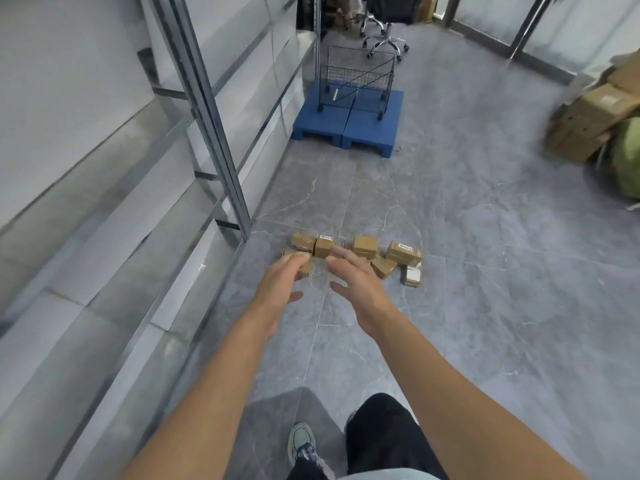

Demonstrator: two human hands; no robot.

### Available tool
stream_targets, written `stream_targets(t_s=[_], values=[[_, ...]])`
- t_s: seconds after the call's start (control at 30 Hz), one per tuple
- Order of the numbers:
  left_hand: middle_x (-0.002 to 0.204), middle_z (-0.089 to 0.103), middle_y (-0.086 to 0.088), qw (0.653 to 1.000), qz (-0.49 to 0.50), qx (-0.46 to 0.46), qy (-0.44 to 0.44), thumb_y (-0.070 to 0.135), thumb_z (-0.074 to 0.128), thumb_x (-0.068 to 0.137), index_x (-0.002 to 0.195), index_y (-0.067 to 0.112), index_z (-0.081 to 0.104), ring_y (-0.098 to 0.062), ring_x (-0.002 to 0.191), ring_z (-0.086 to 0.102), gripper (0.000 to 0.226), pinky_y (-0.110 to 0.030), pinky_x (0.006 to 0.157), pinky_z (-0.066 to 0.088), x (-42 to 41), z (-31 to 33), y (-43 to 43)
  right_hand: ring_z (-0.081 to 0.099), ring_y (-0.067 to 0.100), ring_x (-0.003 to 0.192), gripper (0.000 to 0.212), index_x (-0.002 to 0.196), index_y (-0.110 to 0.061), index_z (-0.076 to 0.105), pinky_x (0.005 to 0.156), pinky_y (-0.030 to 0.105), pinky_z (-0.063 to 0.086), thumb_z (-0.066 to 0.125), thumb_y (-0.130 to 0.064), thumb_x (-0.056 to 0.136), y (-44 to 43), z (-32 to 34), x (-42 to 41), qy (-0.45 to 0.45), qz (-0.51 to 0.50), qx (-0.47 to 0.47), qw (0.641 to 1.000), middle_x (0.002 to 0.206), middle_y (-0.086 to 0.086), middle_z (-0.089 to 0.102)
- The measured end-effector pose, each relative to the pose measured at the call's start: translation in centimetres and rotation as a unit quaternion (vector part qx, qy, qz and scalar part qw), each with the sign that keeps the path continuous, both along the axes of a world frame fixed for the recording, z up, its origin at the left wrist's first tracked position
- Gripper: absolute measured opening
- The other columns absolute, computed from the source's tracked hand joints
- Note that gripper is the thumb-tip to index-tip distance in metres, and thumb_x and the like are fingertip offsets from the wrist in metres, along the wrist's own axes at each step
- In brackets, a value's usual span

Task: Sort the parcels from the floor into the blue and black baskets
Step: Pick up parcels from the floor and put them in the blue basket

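Observation:
Several small brown cardboard parcels point(365, 247) lie in a loose row on the grey tiled floor, near the foot of a metal rack post. Both my arms stretch out toward them. My left hand point(280, 284) hovers over the left end of the row with relaxed fingers and holds nothing. My right hand point(356, 282) is spread open above the middle of the row, also empty. A black wire basket point(356, 77) on castors stands further off on a blue pallet point(346, 124). No blue basket is in view.
A metal shelving rack point(194, 98) and a grey wall run along the left. Office chairs point(384, 39) stand at the back. Large cardboard boxes point(588, 123) and a green bag point(628, 161) sit at the right. My leg and shoe point(304, 445) are below.

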State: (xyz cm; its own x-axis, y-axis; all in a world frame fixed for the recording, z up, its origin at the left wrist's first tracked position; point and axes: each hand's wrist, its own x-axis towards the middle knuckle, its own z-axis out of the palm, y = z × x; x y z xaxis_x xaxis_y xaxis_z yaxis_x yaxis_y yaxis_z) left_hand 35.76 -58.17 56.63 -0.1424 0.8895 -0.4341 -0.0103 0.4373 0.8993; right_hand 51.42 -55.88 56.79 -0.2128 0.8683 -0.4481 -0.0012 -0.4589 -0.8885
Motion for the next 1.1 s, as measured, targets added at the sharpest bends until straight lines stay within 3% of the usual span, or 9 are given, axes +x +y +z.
stream_targets(t_s=[0.1,0.23,0.33,0.47,0.53,0.63,0.87,0.97,1.1], values=[[0.131,0.065,0.008,1.000,-0.020,-0.020,0.005,0.047,0.053,0.103,0.129,0.031,0.067,-0.009,0.121,0.060,0.034,-0.034,0.088,0.051,0.8,-1.2,2.9,0.054,0.012,0.133,0.043,0.147,-0.023,0.057,0.120,0.044,0.041,0.063,-0.028,0.104,2.5,-0.9,1.6,-0.007,-0.028,-0.008,1.000,0.138,-0.011,0.059],[0.136,0.061,0.008,0.998,-0.040,-0.047,0.009,0.050,0.054,0.102,0.134,0.032,0.064,-0.009,0.124,0.058,0.038,-0.036,0.093,0.052,2.4,-3.4,7.6,0.052,0.013,0.135,0.044,0.148,-0.021,0.056,0.119,0.042,0.042,0.063,-0.025,0.104,6.8,-2.5,3.8,-0.007,-0.062,-0.026,0.998,0.133,-0.015,0.057],[0.135,0.061,0.008,0.997,-0.042,-0.068,0.011,0.049,0.055,0.102,0.131,0.033,0.063,-0.009,0.124,0.057,0.034,-0.040,0.101,0.053,4.4,-5.2,12.0,0.053,0.014,0.136,0.047,0.149,-0.021,0.055,0.120,0.043,0.041,0.063,-0.027,0.104,11.2,-4.5,6.0,-0.008,-0.071,-0.042,0.997,0.146,-0.004,0.056],[0.132,0.060,0.008,0.994,-0.052,-0.097,0.019,0.047,0.054,0.104,0.115,0.039,0.062,-0.010,0.123,0.057,0.016,-0.046,0.106,0.051,8.2,-7.7,19.0,0.058,0.003,0.121,0.046,0.150,-0.021,0.054,0.119,0.042,0.042,0.062,-0.026,0.104,18.2,-7.7,10.2,-0.005,-0.090,-0.065,0.994,0.135,-0.011,0.061],[0.127,0.060,0.011,0.993,-0.047,-0.110,0.020,0.044,0.054,0.104,0.108,0.041,0.061,-0.010,0.122,0.057,0.008,-0.047,0.107,0.051,10.0,-9.0,22.6,0.056,0.010,0.130,0.046,0.150,-0.022,0.054,0.120,0.043,0.041,0.062,-0.026,0.104,21.8,-9.5,12.3,-0.006,-0.096,-0.083,0.992,0.141,-0.007,0.059],[0.125,0.059,0.011,0.990,-0.041,-0.133,0.016,0.042,0.054,0.105,0.110,0.039,0.061,-0.011,0.122,0.055,0.009,-0.046,0.107,0.050,12.3,-10.6,27.1,0.051,0.018,0.139,0.046,0.148,-0.023,0.056,0.120,0.047,0.041,0.064,-0.027,0.103,26.3,-11.7,15.2,-0.011,-0.102,-0.108,0.989,0.150,-0.001,0.056],[0.136,0.055,0.006,0.982,-0.055,-0.180,0.021,0.042,0.053,0.105,0.125,0.033,0.054,-0.013,0.127,0.052,0.022,-0.038,0.098,0.049,14.9,-15.3,35.7,0.050,0.020,0.141,0.044,0.148,-0.018,0.055,0.122,0.047,0.039,0.061,-0.023,0.105,35.8,-16.6,19.0,-0.020,-0.118,-0.156,0.980,0.148,0.003,0.057],[0.136,0.054,0.008,0.976,-0.066,-0.203,0.027,0.044,0.051,0.106,0.122,0.035,0.055,-0.012,0.127,0.052,0.019,-0.041,0.106,0.049,15.1,-18.2,39.3,0.050,0.020,0.141,0.046,0.150,-0.018,0.054,0.122,0.047,0.039,0.061,-0.023,0.105,39.6,-19.3,19.3,-0.037,-0.120,-0.170,0.977,0.149,0.002,0.057],[0.130,0.058,0.008,0.969,-0.047,-0.241,0.005,0.044,0.053,0.104,0.121,0.032,0.061,-0.009,0.121,0.054,0.022,-0.039,0.097,0.051,14.7,-23.3,44.6,0.053,0.020,0.137,0.045,0.148,-0.020,0.056,0.121,0.046,0.039,0.063,-0.024,0.104,45.5,-23.8,18.5,-0.066,-0.121,-0.197,0.971,0.146,0.002,0.058]])
